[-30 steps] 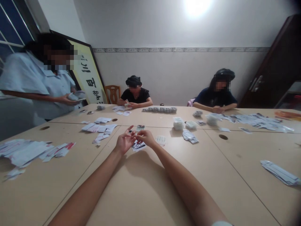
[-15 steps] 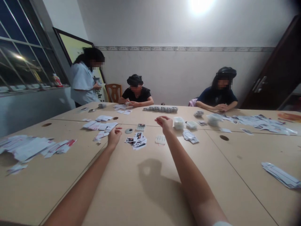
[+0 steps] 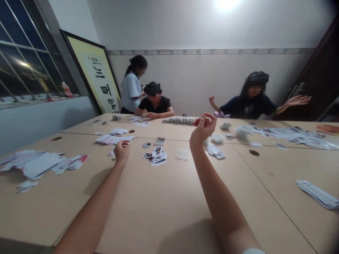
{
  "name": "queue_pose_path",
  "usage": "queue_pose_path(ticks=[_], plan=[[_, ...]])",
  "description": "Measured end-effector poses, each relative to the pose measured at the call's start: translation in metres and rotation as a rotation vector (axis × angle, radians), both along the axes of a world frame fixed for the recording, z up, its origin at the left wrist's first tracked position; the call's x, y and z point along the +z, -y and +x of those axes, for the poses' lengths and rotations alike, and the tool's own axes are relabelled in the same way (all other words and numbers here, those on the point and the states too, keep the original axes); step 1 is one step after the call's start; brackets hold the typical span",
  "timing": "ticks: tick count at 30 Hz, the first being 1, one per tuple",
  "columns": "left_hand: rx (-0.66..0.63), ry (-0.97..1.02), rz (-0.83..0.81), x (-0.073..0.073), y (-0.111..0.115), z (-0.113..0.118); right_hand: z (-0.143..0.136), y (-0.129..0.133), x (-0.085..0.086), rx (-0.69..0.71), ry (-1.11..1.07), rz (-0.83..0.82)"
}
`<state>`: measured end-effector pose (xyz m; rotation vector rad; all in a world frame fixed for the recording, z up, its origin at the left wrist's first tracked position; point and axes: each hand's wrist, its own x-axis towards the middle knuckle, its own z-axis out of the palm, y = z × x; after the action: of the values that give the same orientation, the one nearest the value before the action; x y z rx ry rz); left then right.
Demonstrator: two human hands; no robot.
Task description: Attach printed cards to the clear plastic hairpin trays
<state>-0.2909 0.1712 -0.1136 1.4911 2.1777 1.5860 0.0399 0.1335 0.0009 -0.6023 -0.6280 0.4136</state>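
My left hand point(image 3: 122, 151) hovers above the table at the right end of the stacked white slips point(image 3: 112, 139). Its fingers are loosely bent and apart, with nothing seen in them. My right hand point(image 3: 203, 129) is raised over the table, fingers curved and apart, and I see nothing held. It partly hides a stack of clear plastic cases behind it. Between the hands lie a loose pile of picture cards point(image 3: 155, 156), a clear case point(image 3: 182, 155) and a small case with cards point(image 3: 160, 141). White-backed cards point(image 3: 215, 151) lie right of my right wrist.
White paper sheets point(image 3: 39, 162) spread at the left. Bagged clear items point(image 3: 242, 132) and scattered cards point(image 3: 293, 135) lie at the right. A row of small packs point(image 3: 178, 121) stands at the back. One person stands and two sit across the table point(image 3: 148, 197).
My right hand has risen and shifted right. My left hand has drawn slightly left. The standing person has moved right, and the person at the right has spread both arms.
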Motion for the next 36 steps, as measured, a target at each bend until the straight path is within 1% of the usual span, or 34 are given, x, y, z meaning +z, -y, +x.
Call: queue_pose_path(ticks=[3, 6, 8, 10, 12, 14, 15, 17, 19, 21, 25, 27, 29, 31, 33, 36], plan=[[0.162, 0.036, 0.071, 0.002, 0.000, -0.024, -0.028, 0.001, -0.006, -0.016, 0.046, -0.029], [0.263, 0.059, 0.122, -0.002, 0.001, -0.039, -0.074, -0.006, -0.024, 0.078, 0.164, -0.125], [0.293, 0.060, 0.137, -0.007, 0.002, -0.043, -0.109, -0.014, -0.040, 0.228, 0.307, -0.197], [0.309, 0.053, 0.150, -0.011, 0.002, -0.044, -0.138, -0.023, -0.057, 0.447, 0.494, -0.259], [0.323, 0.044, 0.165, -0.013, 0.002, -0.046, -0.157, -0.032, -0.072, 0.670, 0.662, -0.311], [0.332, 0.035, 0.182, -0.015, 0.001, -0.047, -0.162, -0.041, -0.086, 0.843, 0.784, -0.355], [0.330, 0.032, 0.189, -0.015, 0.001, -0.047, -0.161, -0.045, -0.092, 0.901, 0.827, -0.374], [0.315, 0.026, 0.203, -0.016, -0.001, -0.045, -0.154, -0.053, -0.101, 0.960, 0.883, -0.402], [0.290, 0.024, 0.218, -0.017, -0.002, -0.042, -0.147, -0.061, -0.105, 0.976, 0.917, -0.410], [0.263, 0.026, 0.237, -0.019, -0.003, -0.037, -0.146, -0.067, -0.106, 0.986, 0.947, -0.394], [0.221, 0.019, 0.278, -0.018, -0.001, -0.034, -0.168, -0.069, -0.107, 0.998, 1.005, -0.325], [0.219, 0.012, 0.289, -0.017, 0.000, -0.035, -0.181, -0.065, -0.110, 0.983, 1.028, -0.296], [0.217, 0.005, 0.289, -0.016, 0.002, -0.037, -0.187, -0.062, -0.114, 0.954, 1.038, -0.290], [0.190, -0.013, 0.279, -0.016, 0.002, -0.036, -0.184, -0.061, -0.117, 0.898, 1.040, -0.307], [0.119, -0.048, 0.252, -0.016, 0.002, -0.031, -0.171, -0.064, -0.120, 0.805, 1.040, -0.337], [-0.087, -0.145, 0.150, -0.019, -0.001, -0.015, -0.140, -0.070, -0.127, 0.603, 1.029, -0.413]])
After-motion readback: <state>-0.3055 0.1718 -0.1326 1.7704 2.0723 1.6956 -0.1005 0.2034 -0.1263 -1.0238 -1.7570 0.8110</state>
